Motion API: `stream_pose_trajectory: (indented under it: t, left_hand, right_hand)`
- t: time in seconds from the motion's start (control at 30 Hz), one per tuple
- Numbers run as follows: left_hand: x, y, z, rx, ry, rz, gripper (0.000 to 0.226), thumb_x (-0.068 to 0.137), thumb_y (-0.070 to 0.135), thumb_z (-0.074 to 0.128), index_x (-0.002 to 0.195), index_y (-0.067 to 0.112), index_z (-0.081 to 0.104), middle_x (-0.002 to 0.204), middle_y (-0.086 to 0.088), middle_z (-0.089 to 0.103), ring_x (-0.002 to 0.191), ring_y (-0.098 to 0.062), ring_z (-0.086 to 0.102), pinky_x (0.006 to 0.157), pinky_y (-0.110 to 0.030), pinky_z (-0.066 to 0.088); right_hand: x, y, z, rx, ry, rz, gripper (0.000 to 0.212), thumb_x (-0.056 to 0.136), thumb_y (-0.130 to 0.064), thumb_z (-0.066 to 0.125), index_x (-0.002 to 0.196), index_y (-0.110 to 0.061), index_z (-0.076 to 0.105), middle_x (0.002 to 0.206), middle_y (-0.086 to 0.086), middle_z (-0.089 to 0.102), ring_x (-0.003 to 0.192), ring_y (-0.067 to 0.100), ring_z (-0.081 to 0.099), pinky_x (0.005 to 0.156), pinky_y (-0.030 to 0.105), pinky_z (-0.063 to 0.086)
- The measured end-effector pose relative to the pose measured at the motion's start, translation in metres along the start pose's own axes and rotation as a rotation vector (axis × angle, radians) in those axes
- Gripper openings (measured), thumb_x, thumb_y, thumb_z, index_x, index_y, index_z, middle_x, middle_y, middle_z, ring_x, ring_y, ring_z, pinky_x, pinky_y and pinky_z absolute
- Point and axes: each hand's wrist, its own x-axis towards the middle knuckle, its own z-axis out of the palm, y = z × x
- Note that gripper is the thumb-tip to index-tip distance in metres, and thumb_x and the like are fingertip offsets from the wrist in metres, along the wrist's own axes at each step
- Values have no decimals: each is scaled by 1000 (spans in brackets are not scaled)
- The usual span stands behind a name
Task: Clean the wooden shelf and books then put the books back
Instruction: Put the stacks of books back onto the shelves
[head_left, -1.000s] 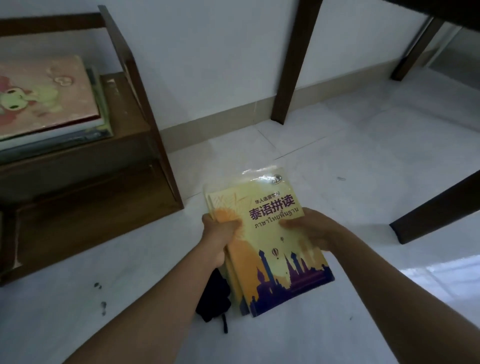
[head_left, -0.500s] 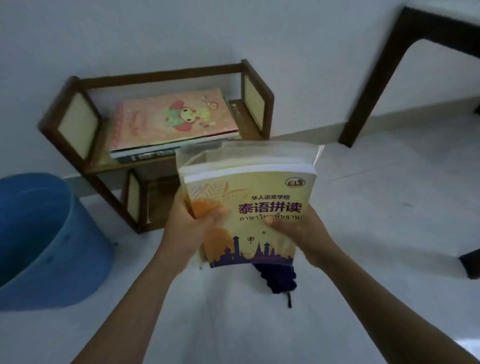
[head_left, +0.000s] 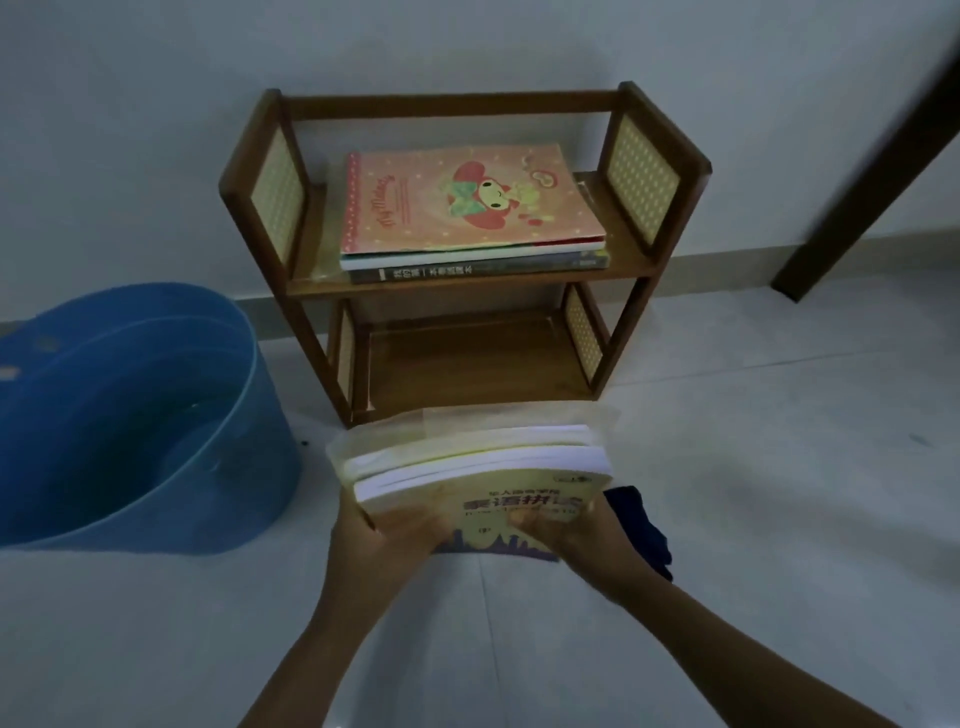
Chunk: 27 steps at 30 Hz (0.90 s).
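Books (head_left: 470, 470) sit gripped at their near edge by left hand (head_left: 382, 540) and right hand (head_left: 563, 535), spines level just before the wooden shelf (head_left: 467, 280), likely aimed at its bare lower tier.

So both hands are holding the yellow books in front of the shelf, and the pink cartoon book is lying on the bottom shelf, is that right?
Not quite. The head view shows the pink cartoon book lying on the top shelf, atop a small stack; the bottom shelf holds no books. The rest is right: left hand and right hand hold the yellow books.
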Motion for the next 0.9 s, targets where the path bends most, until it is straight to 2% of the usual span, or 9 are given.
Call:
stream_pose_trajectory:
  t: [0.2, 0.33, 0.47, 0.53, 0.63, 0.7, 0.8, 0.83, 0.9]
  left_hand:
    - [10, -4, -8, 40, 4, -14, 53, 70, -2, 80, 119, 9, 61, 101, -2, 74, 90, -10, 72, 61, -19, 57]
    - [7, 4, -17, 8, -61, -31, 61, 60, 23, 88, 116, 18, 63, 103, 3, 75, 96, -14, 71, 69, -26, 59]
    - [7, 75, -34, 194, -98, 127, 71, 49, 34, 83, 114, 35, 54, 104, 18, 70, 98, 6, 64, 66, -10, 53]
    - [15, 121, -35, 443, -218, 241, 80, 53, 47, 83, 123, 46, 44, 122, 23, 60, 107, 5, 59, 75, -13, 53]
    - [29, 157, -10, 1200, -472, 333, 94, 61, 67, 74, 140, 44, 28, 136, 19, 51, 119, -5, 53, 90, -26, 47]
    - [35, 151, 11, 1510, -547, 453, 84, 66, 68, 70, 136, 35, 37, 114, 9, 60, 99, -14, 59, 74, -28, 47]
    - [45, 139, 18, 1573, -522, 530, 52, 74, 66, 64, 106, 28, 53, 71, 11, 49, 66, -13, 52, 55, -28, 42]
    - [46, 139, 14, 1555, -513, 507, 49, 74, 69, 62, 101, 28, 53, 70, 11, 50, 66, -13, 54, 55, -29, 44]
    - [49, 143, 2, 1434, -467, 424, 49, 72, 72, 61, 99, 32, 56, 77, 11, 60, 71, -12, 59, 59, -29, 49]
  right_hand:
    - [10, 5, 1, 60, -7, 56, 37, 81, 3, 71, 113, -12, 64, 109, 2, 74, 102, 18, 71, 80, 35, 60]
    - [9, 12, 4, 60, 29, 64, 34, 80, 8, 70, 108, -10, 63, 102, -1, 76, 97, 18, 72, 73, 28, 59]
    - [6, 18, 3, 42, 25, 39, 34, 79, 6, 72, 109, -9, 63, 103, 0, 75, 97, 17, 72, 73, 29, 60]
    - [5, 14, 5, 19, 31, 31, 34, 79, 6, 72, 107, -10, 63, 99, -7, 75, 94, 13, 72, 70, 24, 58]
    - [6, 17, 5, 9, 32, 46, 28, 79, 9, 72, 97, -10, 62, 81, -17, 75, 78, 0, 71, 61, 15, 54]
    - [7, 16, 6, 29, 27, 44, 27, 77, 7, 75, 87, -12, 59, 66, -20, 71, 65, -5, 67, 55, 12, 51]
    - [10, 20, 6, -1, 49, 91, 29, 73, 3, 80, 88, -10, 59, 69, -11, 72, 68, -5, 68, 56, 13, 52]
    - [8, 24, 5, 7, 68, 119, 35, 68, -3, 84, 92, -8, 59, 74, -9, 72, 72, -4, 69, 58, 15, 54]
    - [6, 38, -8, 129, 69, 223, 76, 56, -18, 92, 120, -9, 51, 107, -1, 69, 99, 8, 68, 74, 30, 60]
